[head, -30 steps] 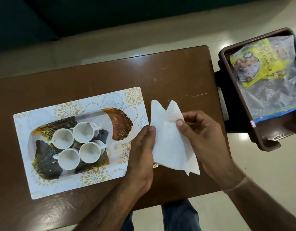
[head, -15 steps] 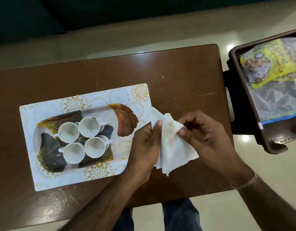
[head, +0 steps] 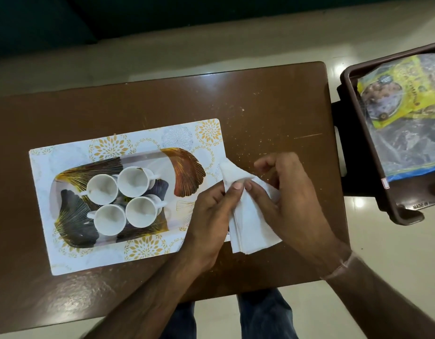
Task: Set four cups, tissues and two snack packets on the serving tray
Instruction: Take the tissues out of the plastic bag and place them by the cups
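Observation:
A white serving tray (head: 72, 255) with gold and black leaf patterns lies on the brown table. Several white cups (head: 138, 182) stand close together on its left half. Just right of the tray, both hands pinch a folded stack of white tissues (head: 253, 226) above the tabletop. My left hand (head: 211, 214) grips the stack's left edge, my right hand (head: 285, 192) its upper right. A yellow snack packet (head: 395, 94) lies in a brown bin at the far right, with a clear plastic packet (head: 407, 148) below it.
The brown table (head: 272, 113) carries scattered crumbs. The brown plastic bin (head: 358, 133) sits on a dark stool off the table's right edge. Pale tiled floor surrounds the table. My legs show under the near edge.
The flat triangular tissue has been gathered into a narrower fold between both hands. The hands have closed in on each other, next to the tray's right edge.

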